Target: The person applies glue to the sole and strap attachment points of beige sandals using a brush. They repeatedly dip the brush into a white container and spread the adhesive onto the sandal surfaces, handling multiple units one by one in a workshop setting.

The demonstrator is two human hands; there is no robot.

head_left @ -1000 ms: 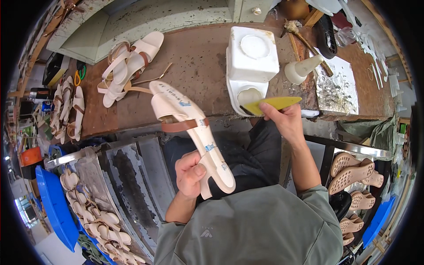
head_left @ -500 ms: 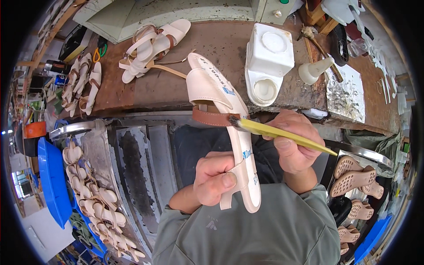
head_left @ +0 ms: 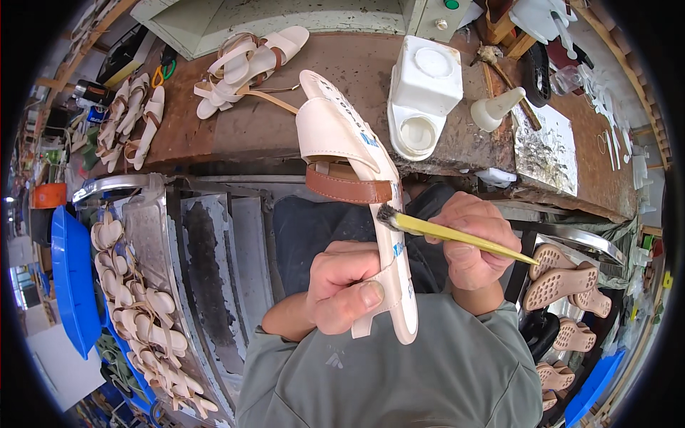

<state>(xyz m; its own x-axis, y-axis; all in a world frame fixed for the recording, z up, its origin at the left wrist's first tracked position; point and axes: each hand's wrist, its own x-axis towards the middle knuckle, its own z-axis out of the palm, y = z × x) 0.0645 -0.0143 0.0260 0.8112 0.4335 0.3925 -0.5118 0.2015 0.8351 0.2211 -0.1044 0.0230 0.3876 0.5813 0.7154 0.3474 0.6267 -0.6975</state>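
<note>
A cream sandal upper [head_left: 335, 135] with a brown strap [head_left: 349, 187] is held upright in front of me, its toe end pointing away. My left hand [head_left: 342, 289] pinches its near end, thumb over a cream strap, fingers behind. In my right hand [head_left: 477, 242] is a slim brush [head_left: 457, 235] with a yellow-green handle, gripped between thumb and fingers. The dark, bristly tip meets the sandal's edge just below the brown strap. Blue printing shows along the pale insole.
On the brown workbench [head_left: 342, 64] stand a white pot with a round well [head_left: 426, 89] and a white cone-shaped nozzle [head_left: 497, 108]. Finished-looking sandals [head_left: 250, 68] lie at the back left. Several sandal uppers [head_left: 150, 328] pile up at left; perforated beige soles [head_left: 560, 287] sit at right.
The brush tip has moved nearer to me, from the end of the brown strap to the sandal's edge below it. My left hand keeps its hold. The whole view has shifted slightly.
</note>
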